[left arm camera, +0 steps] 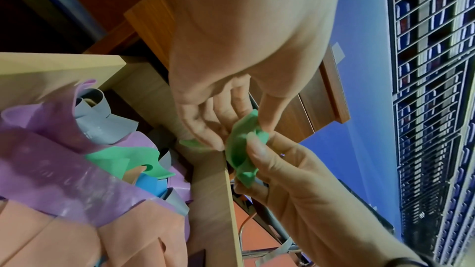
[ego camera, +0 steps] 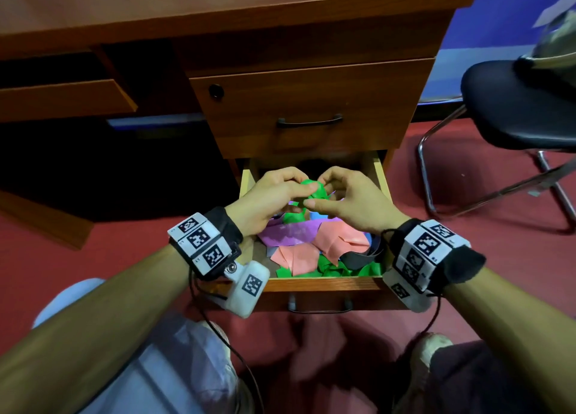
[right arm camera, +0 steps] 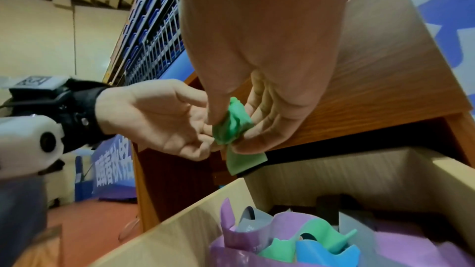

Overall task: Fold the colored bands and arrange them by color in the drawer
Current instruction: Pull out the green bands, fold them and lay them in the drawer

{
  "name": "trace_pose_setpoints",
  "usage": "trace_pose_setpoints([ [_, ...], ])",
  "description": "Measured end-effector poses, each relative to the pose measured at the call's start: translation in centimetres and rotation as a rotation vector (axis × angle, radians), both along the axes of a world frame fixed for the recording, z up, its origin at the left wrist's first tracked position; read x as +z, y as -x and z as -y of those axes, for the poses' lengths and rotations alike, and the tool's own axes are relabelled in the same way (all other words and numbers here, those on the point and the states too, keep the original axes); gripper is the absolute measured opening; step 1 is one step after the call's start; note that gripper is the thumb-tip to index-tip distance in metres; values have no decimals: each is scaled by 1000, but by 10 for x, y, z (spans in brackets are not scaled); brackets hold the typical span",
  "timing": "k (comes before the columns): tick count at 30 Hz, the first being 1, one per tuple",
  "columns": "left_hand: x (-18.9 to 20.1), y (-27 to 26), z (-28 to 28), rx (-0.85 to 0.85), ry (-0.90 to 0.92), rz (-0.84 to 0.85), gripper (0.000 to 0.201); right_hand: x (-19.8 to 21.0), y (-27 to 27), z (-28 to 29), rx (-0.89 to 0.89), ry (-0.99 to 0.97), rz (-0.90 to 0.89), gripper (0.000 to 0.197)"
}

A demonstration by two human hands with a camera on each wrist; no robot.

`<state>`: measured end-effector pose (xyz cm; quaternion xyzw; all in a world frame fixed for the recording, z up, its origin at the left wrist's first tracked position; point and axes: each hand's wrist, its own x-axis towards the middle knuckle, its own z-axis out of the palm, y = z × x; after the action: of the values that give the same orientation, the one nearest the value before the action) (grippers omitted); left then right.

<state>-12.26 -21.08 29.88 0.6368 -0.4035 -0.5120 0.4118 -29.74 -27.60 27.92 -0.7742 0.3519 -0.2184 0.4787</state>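
Both hands meet over the open lower drawer (ego camera: 324,282) and hold one crumpled green band (ego camera: 315,191) between them. My left hand (ego camera: 299,190) pinches its left side between thumb and fingers. My right hand (ego camera: 324,196) pinches its right side, and a flat tail of the green band (right arm camera: 243,161) hangs below the fingers. In the left wrist view the green band (left arm camera: 240,153) sits between both thumbs. Loose purple bands (ego camera: 290,234), salmon bands (ego camera: 338,240), green bands (ego camera: 338,271), a black band (ego camera: 361,255) and a blue band (ego camera: 318,215) lie jumbled in the drawer.
A closed upper drawer with a dark handle (ego camera: 309,122) sits directly above the open one. To the right, a black chair (ego camera: 514,111) stands on the red floor. My knees are just before the drawer front. The desk's dark knee space opens to the left.
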Motion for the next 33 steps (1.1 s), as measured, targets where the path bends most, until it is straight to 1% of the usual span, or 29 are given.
trace_pose_setpoints([
  [2, -2, -1, 0, 4, -48, -9, 8, -4, 0, 4, -33, -16, 38, 36],
  [4, -4, -4, 0, 45, -100, -31, 8, -2, 1, 6, -74, -89, 113, 28],
  [8, -4, -6, 1, 68, -182, -155, 5, 6, 1, 7, -112, -170, 252, 14],
  [9, -3, -5, 3, 74, -188, -181, 5, 7, 2, 7, -120, -206, 284, 10],
  [11, -1, -5, 5, 92, -190, -226, 4, 9, 5, 9, -127, -344, 354, 6],
  [12, -1, -5, 6, 97, -179, -231, 5, 9, 6, 10, -129, -425, 373, 8],
  [13, -2, -6, 6, 103, -158, -209, 5, 8, 6, 10, -136, -466, 360, 11],
  [14, -4, -6, 6, 110, -131, -159, 7, 7, 6, 11, -151, -424, 320, 11],
  [15, -6, -6, 6, 118, -106, -98, 8, 4, 6, 12, -173, -276, 246, 10],
  [17, -10, -6, 5, 124, -72, 1, 9, -2, 7, 14, -182, 193, 55, 5],
  [18, -12, -5, 5, 122, -56, 38, 10, -2, 7, 13, -139, 392, -14, 2],
  [19, -14, -5, 5, 123, -40, 69, 11, -2, 7, 12, -76, 525, -51, 5],
  [20, -15, -5, 6, 126, -25, 95, 11, -2, 6, 10, -8, 588, -61, 7],
  [22, -17, -5, 6, 139, -6, 113, 13, 0, 3, 5, 60, 582, -63, 11],
  [26, -18, -5, 6, 122, 2, 98, 13, -1, 1, 4, -13, 453, -60, 15],
  [29, -20, -8, 7, 96, -32, 65, 13, 0, 2, 6, -61, 356, -37, 17],
  [33, -20, -11, 8, 79, -10, 41, 12, 2, 3, 8, -76, 163, 26, 16],
])
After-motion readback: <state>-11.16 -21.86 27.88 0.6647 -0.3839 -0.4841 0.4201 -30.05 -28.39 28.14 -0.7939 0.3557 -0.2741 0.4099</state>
